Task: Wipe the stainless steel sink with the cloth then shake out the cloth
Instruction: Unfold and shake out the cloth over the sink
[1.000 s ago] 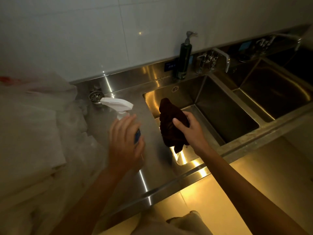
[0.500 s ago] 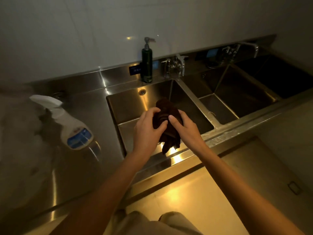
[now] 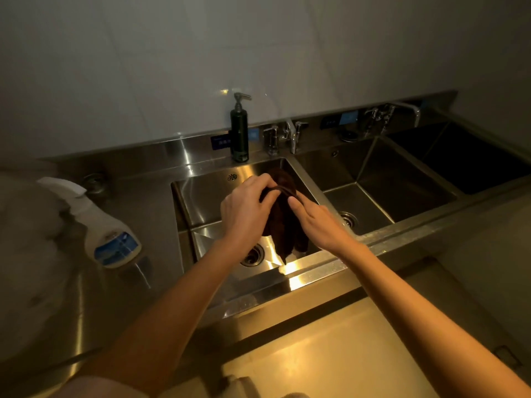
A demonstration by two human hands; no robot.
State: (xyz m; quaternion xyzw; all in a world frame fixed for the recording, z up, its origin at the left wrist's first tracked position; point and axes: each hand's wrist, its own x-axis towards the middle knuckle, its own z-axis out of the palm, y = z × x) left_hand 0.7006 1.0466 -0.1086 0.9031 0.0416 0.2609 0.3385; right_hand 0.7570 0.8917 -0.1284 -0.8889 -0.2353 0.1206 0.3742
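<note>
A long steel counter [image 3: 161, 214] runs from nine o'clock to three o'clock, backed by a pale tiled wall [image 3: 201, 53] that fills the twelve o'clock half of the view. Set into the counter are three basins: the sink [image 3: 207, 196] at the centre, a second basin [image 3: 382, 179] at two o'clock beside it, and a third, darker one [image 3: 465, 159] further toward three o'clock. The floor [image 3: 344, 354] lies at five o'clock, lit yellow.

A mass of pale plastic sheeting [image 3: 28, 239] sits on the counter at nine o'clock. Just beside it, toward the centre, a white spray bottle [image 3: 109, 237] with a blue label stands leaning on the counter, well apart from both hands.

Over the central sink, the dark cloth [image 3: 284, 222] hangs bunched, its lower end dangling above the basin near the front rim and close to the round drain [image 3: 253, 254] at six o'clock from it. The left hand [image 3: 244, 211] has its fingers curled round the upper part of the cloth. The right hand [image 3: 316, 222] pinches a fold of the cloth's top edge between thumb and fingertips, just at three o'clock from the left hand.

At twelve o'clock from the hands, a dark pump bottle [image 3: 239, 133] stands upright on the back ledge. A tap [image 3: 287, 136] rises at one o'clock from it, between the first two basins, and a second tap [image 3: 385, 116] stands further toward two o'clock.
</note>
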